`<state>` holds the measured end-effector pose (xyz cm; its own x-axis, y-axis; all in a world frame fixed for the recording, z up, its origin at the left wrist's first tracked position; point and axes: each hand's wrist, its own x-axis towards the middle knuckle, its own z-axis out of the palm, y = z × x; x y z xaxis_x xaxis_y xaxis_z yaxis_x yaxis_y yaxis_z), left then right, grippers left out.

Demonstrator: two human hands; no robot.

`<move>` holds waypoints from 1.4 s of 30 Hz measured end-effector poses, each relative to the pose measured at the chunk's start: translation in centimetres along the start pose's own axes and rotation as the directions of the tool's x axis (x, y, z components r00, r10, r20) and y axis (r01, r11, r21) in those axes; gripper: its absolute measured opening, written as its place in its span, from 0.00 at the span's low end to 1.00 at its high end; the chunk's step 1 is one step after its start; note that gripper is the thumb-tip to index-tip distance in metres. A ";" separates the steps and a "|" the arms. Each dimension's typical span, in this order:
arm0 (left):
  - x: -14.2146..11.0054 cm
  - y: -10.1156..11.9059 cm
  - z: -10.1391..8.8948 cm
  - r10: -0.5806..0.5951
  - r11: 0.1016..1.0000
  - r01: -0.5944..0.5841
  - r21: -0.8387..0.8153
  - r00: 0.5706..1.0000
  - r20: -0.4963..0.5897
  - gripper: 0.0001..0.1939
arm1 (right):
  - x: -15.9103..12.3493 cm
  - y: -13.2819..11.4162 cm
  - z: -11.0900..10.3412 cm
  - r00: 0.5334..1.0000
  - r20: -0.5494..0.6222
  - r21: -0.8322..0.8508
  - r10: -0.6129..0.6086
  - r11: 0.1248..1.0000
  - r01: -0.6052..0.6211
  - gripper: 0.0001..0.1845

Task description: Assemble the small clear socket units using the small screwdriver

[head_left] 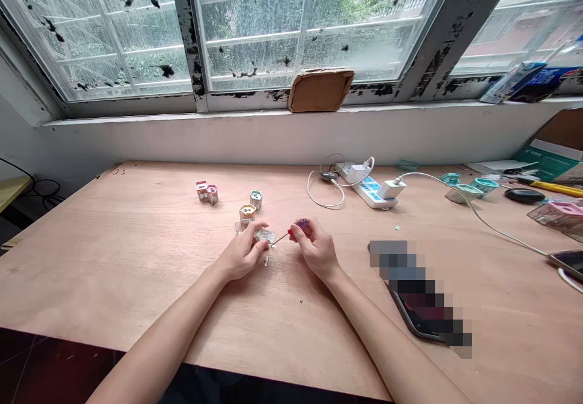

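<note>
Tabletop [136, 294] below, right fingers [299, 235] (pinched close) grip a screwdriver [290, 231].

Behind the wooden table [113, 258] stands a low white wall [218, 138]; higher behind the table are bright, grey-framed windows [255, 33]; below the table lies dark-red tiled floor [64, 367].
</note>
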<state>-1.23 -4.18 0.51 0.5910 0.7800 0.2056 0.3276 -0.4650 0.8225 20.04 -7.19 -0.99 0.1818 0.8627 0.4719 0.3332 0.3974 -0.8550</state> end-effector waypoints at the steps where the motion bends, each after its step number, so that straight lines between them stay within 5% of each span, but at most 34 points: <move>1: 0.0 0.0 0.0 -0.004 1.000 0.004 -0.001 1.000 0.003 0.18 | 0.0 0.0 0.0 1.000 -0.002 0.017 0.017 1.000 -0.017 0.18; 16: 0.1 -0.2 0.0 -0.010 0.999 0.009 -0.050 1.000 -0.010 0.18 | 0.9 1.6 -0.1 0.965 -0.009 0.263 0.263 0.932 -0.251 0.26; 34: 0.1 -0.9 0.4 -0.014 0.987 0.006 -0.161 0.999 -0.051 0.16 | 0.9 1.6 -0.2 0.951 -0.025 0.278 0.309 0.916 -0.290 0.27; 42: 0.2 -1.3 0.5 0.030 0.996 -0.039 -0.083 0.995 -0.097 0.16 | 1.0 2.0 -0.6 0.944 -0.116 0.324 0.309 0.910 -0.258 0.25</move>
<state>-1.13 -3.62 -0.74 0.5261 0.8026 0.2812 0.2424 -0.4585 0.8550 21.46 -5.75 -2.06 0.3820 0.9009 0.2061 -0.0429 0.2401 -0.9698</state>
